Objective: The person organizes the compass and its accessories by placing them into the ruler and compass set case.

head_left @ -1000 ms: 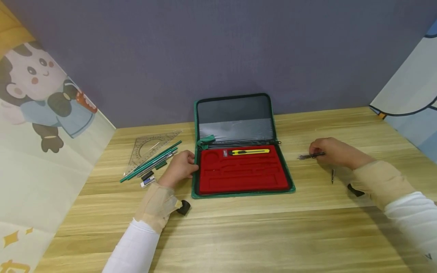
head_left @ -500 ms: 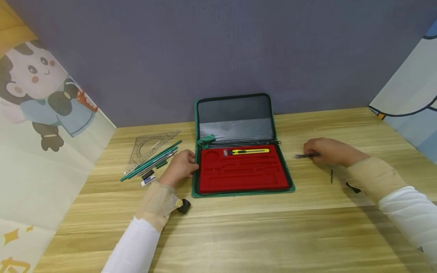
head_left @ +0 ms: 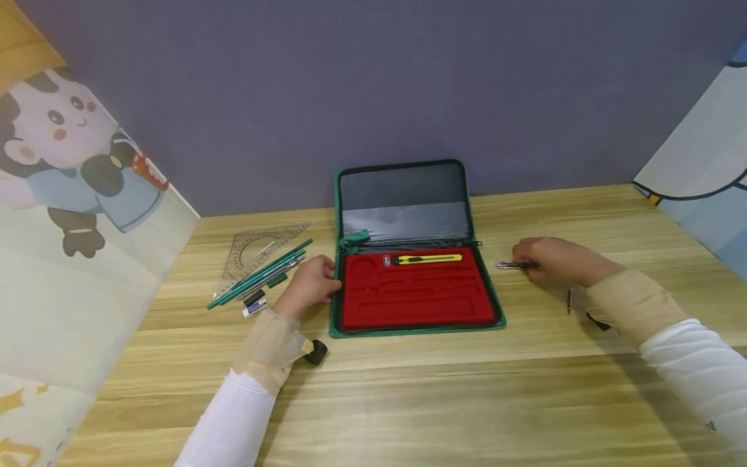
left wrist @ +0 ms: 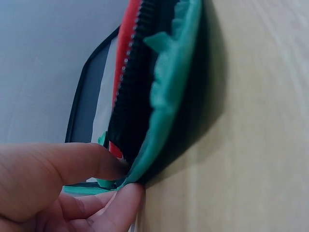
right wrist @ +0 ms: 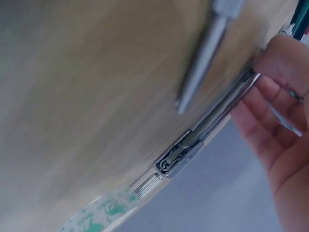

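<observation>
Here the metal compass (head_left: 516, 265) lies low over the tabletop (head_left: 408, 389), just right of the open case (head_left: 495, 305), pinched at one end in your right hand (head_left: 551, 259); the wrist view shows its folded steel legs and hinge (right wrist: 174, 162) between your fingertips (right wrist: 277, 63). Judge it light, stiff and smooth, with a sharp point at one end: grip it along the legs near the hinge, where it should slip least. A second thin metal piece (head_left: 569, 299) lies on the tabletop near your right wrist.

The case holds a red moulded tray (head_left: 417, 292); only the yellow utility knife (head_left: 426, 259) sits in its top slot, and the other recesses show bare red lining. Your left hand (head_left: 309, 285) grips the case's left edge, thumb on the zip border (left wrist: 140, 96). Left of it lie green pencils (head_left: 259, 274), a clear set square (head_left: 257, 250) and an eraser (head_left: 253, 309).
</observation>
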### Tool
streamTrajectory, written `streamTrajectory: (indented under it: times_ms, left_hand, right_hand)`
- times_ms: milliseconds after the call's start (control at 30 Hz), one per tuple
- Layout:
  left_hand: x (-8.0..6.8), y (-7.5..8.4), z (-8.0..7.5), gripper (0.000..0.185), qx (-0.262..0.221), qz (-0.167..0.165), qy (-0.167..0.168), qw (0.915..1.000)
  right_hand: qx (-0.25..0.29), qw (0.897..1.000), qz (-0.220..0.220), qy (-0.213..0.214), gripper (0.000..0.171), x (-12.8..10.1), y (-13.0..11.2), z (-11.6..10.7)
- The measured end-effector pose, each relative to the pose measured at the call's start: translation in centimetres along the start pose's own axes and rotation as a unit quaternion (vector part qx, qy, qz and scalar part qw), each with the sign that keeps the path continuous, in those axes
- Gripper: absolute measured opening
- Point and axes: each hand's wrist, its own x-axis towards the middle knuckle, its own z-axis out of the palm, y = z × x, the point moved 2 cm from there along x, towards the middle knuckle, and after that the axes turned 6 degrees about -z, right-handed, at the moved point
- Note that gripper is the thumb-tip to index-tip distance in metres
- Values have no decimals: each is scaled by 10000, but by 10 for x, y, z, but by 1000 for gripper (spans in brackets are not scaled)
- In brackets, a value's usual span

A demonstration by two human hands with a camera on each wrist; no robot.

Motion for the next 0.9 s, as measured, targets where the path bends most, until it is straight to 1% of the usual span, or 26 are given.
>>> streamTrajectory:
  times_ms: [133, 200, 233, 333, 433, 467, 600, 700, 900]
  left_hand:
    - [0, -1, 0, 37, -90, 23, -35, 10000]
    - [1, -1, -1, 36, -116, 44, -55, 9999]
    - [1, -2, -1, 35, -131, 134, -39, 9998]
    - [2, -3, -1, 35, -102, 154, -50, 9998]
    - [0, -1, -1, 36, -112, 115, -49, 9999]
    - [-1, 0, -1, 36, -93, 29, -61, 9999]
    - [-3, 3, 0, 37, -33, -4, -11, 10000]
    - [-3, 3, 0, 37, -3, -1, 5, 10000]
    - [-1, 2, 0, 38, 12, 28, 56, 10000]
  right_hand:
    - [-4, 10000, 9, -5, 34, 3, -3, -1]
    - [44, 10000, -67, 51, 33, 5, -5, -2]
    - [71, 9999, -96, 90, 33, 7, -6, -3]
    - [107, 9995, -206, 232, 32, 11, -9, -4]
    - [87, 9990, -263, 343, 31, 16, -11, -5]
    - [77, 9990, -269, 359, 31, 17, -12, -5]
    - [22, 9993, -222, 293, 28, 25, -16, -6]
    - [-50, 9998, -132, 127, 26, 31, -20, -7]
    - [88, 9999, -58, -35, 21, 47, -34, -13]
